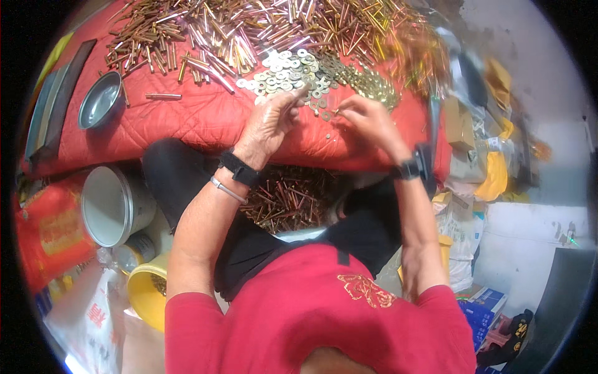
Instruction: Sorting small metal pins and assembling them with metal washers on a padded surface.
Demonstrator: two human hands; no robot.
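My left hand [274,121] is closed in a pinch over the near edge of the pile of flat metal washers [280,73]; what its fingertips hold is hard to make out. To its right, my right hand [369,121] is also pinched, with a tiny piece at its fingertips, too small to name. A few loose washers [326,116] lie on the red quilted cover [205,121] between the hands. Just beyond the right hand is a heap of small brass-coloured pieces [380,90]. Long copper-coloured metal rods or bolts [230,37] are heaped across the far side.
A metal bowl [101,101] stands at the left on the cover, near a single rod [163,96]. More rods [286,202] lie below, between my knees. A white bucket [109,206] and a yellow bucket [146,293] stand at lower left. Cardboard boxes [458,121] and bags line the right.
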